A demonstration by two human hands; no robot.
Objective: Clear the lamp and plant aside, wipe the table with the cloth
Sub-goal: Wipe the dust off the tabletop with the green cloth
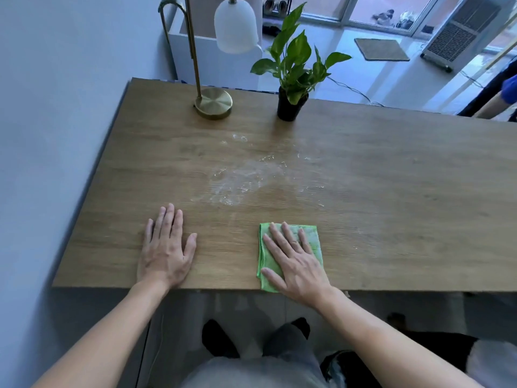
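A pale wall runs down the left side, and the wooden table (391, 197) butts against it. The left hand (166, 247) lies flat on the bare wood near the table's front edge, palm down, fingers straight and close together, thumb spread out to the right, holding nothing. Further back, near the far edge, stands the lamp (214, 103), its round brass base on the wood, its thin stem rising to a white shade that hangs above the table's back edge. A patch of white powdery smears (240, 180) spreads across the middle of the table, between the lamp and the hands. To the right of the lamp, well apart from it, the plant (293, 77) stands upright in a small black pot. Near the front edge, the right hand (293, 261) presses flat on the folded green cloth (313, 239), fingers spread and extended, not curled around it; the cloth's near end reaches the table's edge
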